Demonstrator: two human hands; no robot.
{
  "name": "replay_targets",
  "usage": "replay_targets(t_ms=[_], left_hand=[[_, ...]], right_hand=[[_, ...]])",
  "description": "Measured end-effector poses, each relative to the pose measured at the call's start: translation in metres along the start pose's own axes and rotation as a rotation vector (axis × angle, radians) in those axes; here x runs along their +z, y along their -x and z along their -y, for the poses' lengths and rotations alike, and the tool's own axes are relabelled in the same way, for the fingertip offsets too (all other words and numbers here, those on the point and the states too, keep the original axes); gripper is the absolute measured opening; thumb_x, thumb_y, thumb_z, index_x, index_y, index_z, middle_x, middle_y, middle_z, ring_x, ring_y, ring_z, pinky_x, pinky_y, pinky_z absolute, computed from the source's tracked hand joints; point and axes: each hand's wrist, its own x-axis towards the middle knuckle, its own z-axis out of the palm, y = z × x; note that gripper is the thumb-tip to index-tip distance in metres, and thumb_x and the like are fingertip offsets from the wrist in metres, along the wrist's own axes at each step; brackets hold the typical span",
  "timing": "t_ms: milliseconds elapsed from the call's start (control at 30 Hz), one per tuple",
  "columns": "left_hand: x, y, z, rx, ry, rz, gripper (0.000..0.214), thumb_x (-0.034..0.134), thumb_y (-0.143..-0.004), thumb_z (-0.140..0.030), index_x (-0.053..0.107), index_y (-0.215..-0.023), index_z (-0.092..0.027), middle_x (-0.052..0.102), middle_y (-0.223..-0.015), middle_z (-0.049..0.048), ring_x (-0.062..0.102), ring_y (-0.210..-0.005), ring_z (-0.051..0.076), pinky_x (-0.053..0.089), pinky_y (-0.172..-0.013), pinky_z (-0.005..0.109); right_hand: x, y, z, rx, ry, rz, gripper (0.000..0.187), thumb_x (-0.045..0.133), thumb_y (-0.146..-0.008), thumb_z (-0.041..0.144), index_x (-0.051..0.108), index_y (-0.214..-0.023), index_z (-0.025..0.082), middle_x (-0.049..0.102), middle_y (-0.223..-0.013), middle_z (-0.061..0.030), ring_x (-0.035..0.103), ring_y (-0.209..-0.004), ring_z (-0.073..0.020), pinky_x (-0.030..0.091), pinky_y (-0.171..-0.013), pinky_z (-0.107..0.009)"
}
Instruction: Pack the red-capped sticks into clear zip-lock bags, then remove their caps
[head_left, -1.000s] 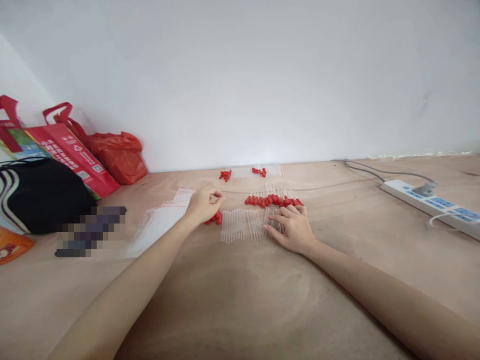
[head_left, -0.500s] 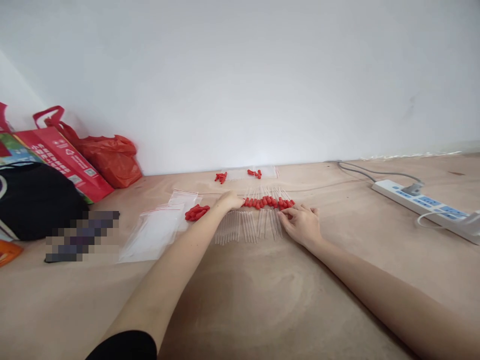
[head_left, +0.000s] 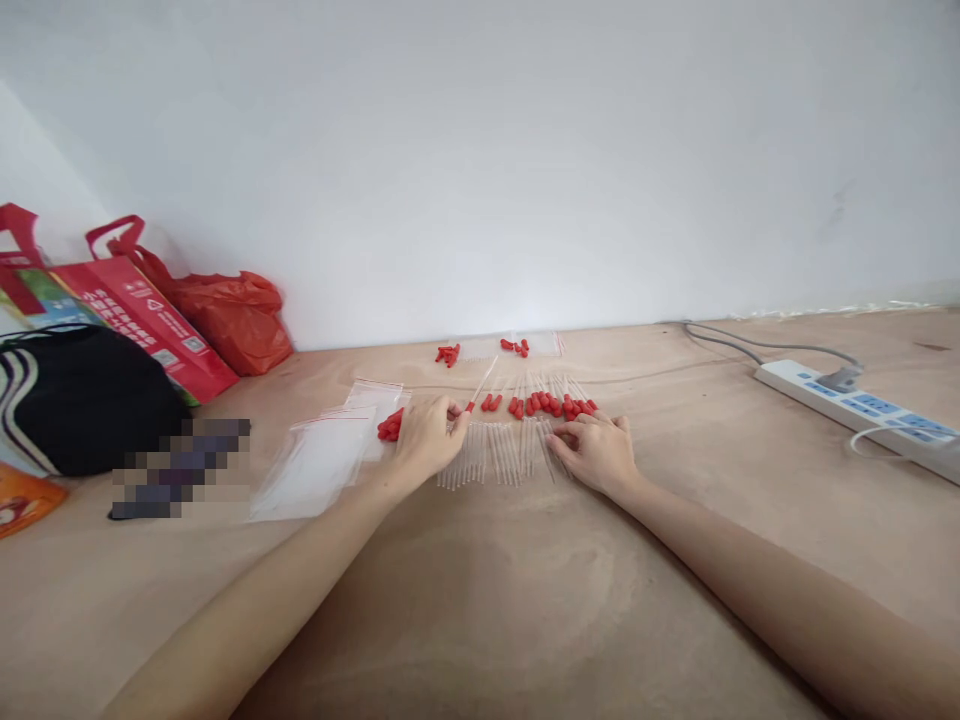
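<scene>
A row of clear thin tubes [head_left: 499, 450] lies on the wooden table [head_left: 480, 600], with a line of red-capped tubes [head_left: 551, 403] just behind it. My left hand [head_left: 426, 438] is closed on one red-capped tube [head_left: 475, 393] that angles up and away from the row's left end. A small heap of loose red caps [head_left: 390, 425] lies just left of that hand. My right hand [head_left: 596, 452] rests on the right end of the clear tubes, fingers curled and pressing on them.
Clear zip bags [head_left: 322, 455] lie to the left. Red bags [head_left: 187, 315] and a black bag [head_left: 75, 400] stand at the far left by the wall. Two small red heaps [head_left: 484, 349] sit on bags at the back. A white power strip [head_left: 862, 410] lies at the right.
My left hand reached to the red-capped line, then drew back toward me with one tube in its fingers. The right hand shifted slightly along the clear tubes.
</scene>
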Motion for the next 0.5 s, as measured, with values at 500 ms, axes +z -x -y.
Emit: replay_targets(t_ms=[500], left_hand=[[0.019,0.052,-0.004,0.611,-0.038,-0.243,0.015,0.045,-0.084,-0.023,0.052,-0.072,-0.016,0.061,-0.072,0.0026,0.053,-0.068,0.016,0.033,-0.066,0.031]], right_hand=[[-0.015,0.012,0.018,-0.522,-0.117,-0.169,0.026,0.048,-0.082,0.039,0.061,-0.100,0.024,0.064,-0.087,-0.0026,0.051,-0.087,-0.0170,0.020,-0.092,-0.040]])
